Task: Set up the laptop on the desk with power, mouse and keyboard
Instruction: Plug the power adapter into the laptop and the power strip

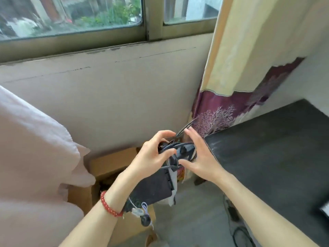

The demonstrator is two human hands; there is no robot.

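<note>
Indoors, both hands (178, 154) gripping black cable bundle (179, 150), dark desk (276, 157) right, window (71, 15) above.

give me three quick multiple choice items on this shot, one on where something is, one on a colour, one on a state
1. Where is the dark desk?
A. to the person's right
B. under the window
C. behind the pillow

2. What colour is the bead bracelet?
A. blue
B. red
C. white

3. What is the left hand doing?
A. resting flat on the desk
B. hanging idle
C. gripping the black cable bundle

Answers:
1 A, its top fills the right side.
2 B, red beads ring the left wrist.
3 C, fingers curl round it, with the right hand alongside.
</note>
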